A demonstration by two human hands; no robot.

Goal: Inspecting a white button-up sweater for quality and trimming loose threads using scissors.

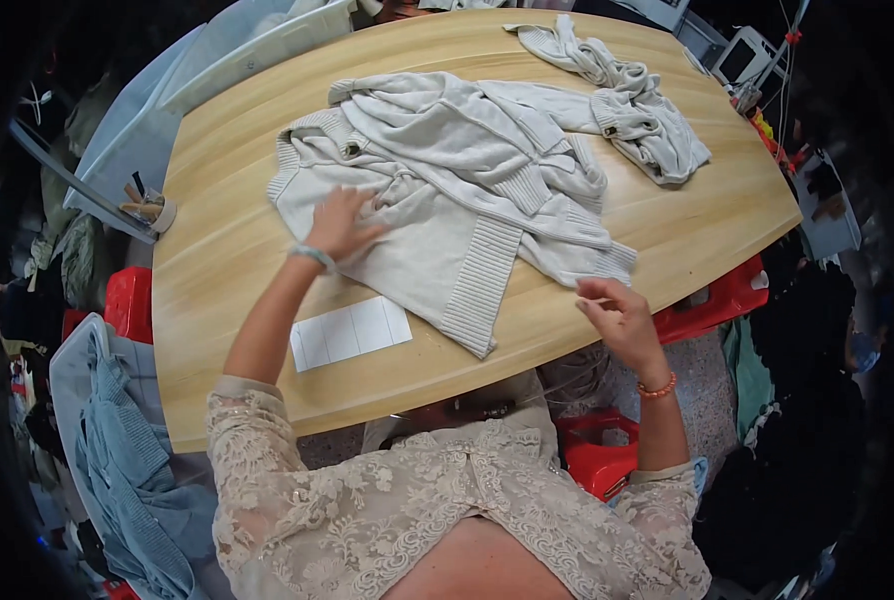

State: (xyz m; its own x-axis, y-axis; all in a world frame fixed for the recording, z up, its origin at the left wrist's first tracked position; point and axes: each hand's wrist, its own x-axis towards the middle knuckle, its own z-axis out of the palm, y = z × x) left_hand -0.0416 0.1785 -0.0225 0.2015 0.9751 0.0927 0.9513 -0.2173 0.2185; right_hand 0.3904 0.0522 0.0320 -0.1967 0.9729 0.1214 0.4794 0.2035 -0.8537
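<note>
A pale grey knitted cardigan (392, 255) with wide ribbed bands lies bunched and partly spread across the wooden table. My left hand (342, 228) rests flat on its left part with the fingers spread. Just off the cardigan's right lower corner, over the table's near edge, is my right hand (617, 318). Its fingers are curled in toward the thumb; what they hold, if anything, is too small to make out. A white card (352, 333) with thin ruled lines lies below the cardigan, near my left forearm.
Another pale grey knitted garment (657, 140) lies crumpled at the table's far right. A small cup (164, 215) of tools stands on the left edge. Plastic bins (252, 62) border the far left. Blue knitwear (127, 470) fills a bin beside me. Red stools (712, 305) stand below.
</note>
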